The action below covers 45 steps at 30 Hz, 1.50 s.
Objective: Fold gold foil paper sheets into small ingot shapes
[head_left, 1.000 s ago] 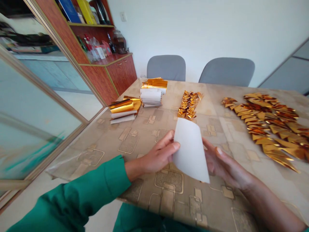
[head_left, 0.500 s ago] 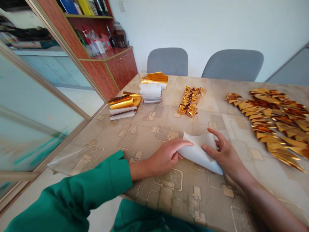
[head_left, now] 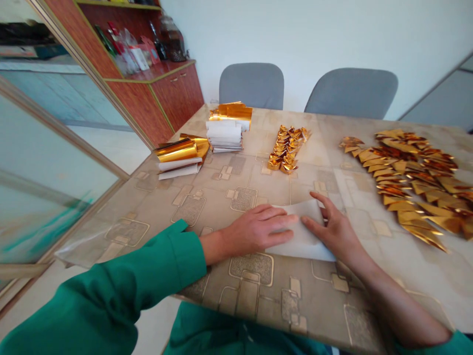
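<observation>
A white sheet of paper (head_left: 308, 239) lies flat on the table near its front edge. My left hand (head_left: 260, 228) rests palm down across the sheet's left part, its fingers stretched out and holding nothing. At the right edge of the sheet, my right hand (head_left: 334, 227) has its thumb on top and its lower fingers curled at the border, gripping the paper. Its index finger sticks up, away from the sheet. The paper's underside is hidden.
Folded gold foil pieces (head_left: 417, 177) spread over the table's right side. A smaller double row of gold pieces (head_left: 286, 150) stands mid-table. Stacks of white-backed gold paper (head_left: 223, 135) and gold sheets (head_left: 179, 158) lie back left. Two grey chairs (head_left: 253, 86) stand behind the table.
The white paper, raised and curved before, now lies flat on the table. My left hand has gone from pinching its left edge to lying spread over it. My right hand stays at the right edge.
</observation>
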Tool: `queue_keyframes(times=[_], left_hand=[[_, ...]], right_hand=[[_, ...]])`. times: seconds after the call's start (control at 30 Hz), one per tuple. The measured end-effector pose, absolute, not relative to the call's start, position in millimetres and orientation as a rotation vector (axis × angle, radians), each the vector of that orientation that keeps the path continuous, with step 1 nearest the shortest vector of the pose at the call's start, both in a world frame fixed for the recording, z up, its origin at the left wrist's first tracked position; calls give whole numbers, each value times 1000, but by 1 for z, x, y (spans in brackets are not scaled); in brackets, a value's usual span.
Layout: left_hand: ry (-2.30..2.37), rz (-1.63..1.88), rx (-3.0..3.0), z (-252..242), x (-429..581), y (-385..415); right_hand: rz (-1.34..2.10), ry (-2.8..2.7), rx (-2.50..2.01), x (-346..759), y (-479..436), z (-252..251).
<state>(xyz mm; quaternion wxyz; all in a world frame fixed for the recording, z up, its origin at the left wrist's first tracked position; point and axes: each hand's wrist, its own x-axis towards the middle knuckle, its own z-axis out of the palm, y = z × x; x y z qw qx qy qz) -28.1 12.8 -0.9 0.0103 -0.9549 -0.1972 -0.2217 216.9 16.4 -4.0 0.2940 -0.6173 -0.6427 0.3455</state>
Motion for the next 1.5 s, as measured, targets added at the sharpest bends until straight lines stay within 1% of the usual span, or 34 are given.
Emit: queue_keyframes(times=[0.07,0.17,0.33,0.43,0.5,0.57,0.63,0.73,0.8,0.87,0.97,1.1,1.2,1.37,1.5], left_hand=[[-518,-589,-3014,-4,-28,8],[-604,-554,-3081,-8,-29,-2],[-734,-697,-2977,-15,-33,-9],[-824,-760,-2938,-15,-33,-7],[-904,-789,-2955,-13,-33,-5],[-1014,-814,-2975,-11,-34,-4],[-1150,-829,-2984,-9,-35,-4],[-1342,-856,-2987,-10,-38,-2],[-1426,-897,-2985,-11,-38,1],[-1466,-951,-2972,-11,-37,5],[-1419,-977,-2954,-9,-35,10],[-1179,-792,-2834,-1,-29,7],[-977,-603,-2918,-1,-24,-4],[-1001,-458,-3024,-15,-19,-16],[-1044,-410,-3035,-20,-21,-15]], right_hand=[[750,-1802,-1699,217,16,-3],[612,-1897,-1745,219,16,-1],[508,-1972,-1744,230,16,9],[439,-2149,-1396,229,12,19],[546,-2368,-1085,224,8,24],[591,-2498,-1005,219,6,25],[652,-2507,-1061,216,6,24],[803,-2377,-1167,219,12,20],[844,-2278,-1243,220,17,17],[790,-2212,-1326,220,22,14],[622,-2207,-1399,215,28,8],[478,-2273,-1422,210,33,3],[414,-2309,-1428,209,35,2],[322,-2324,-1451,210,36,2],[285,-2346,-1474,210,38,0]])
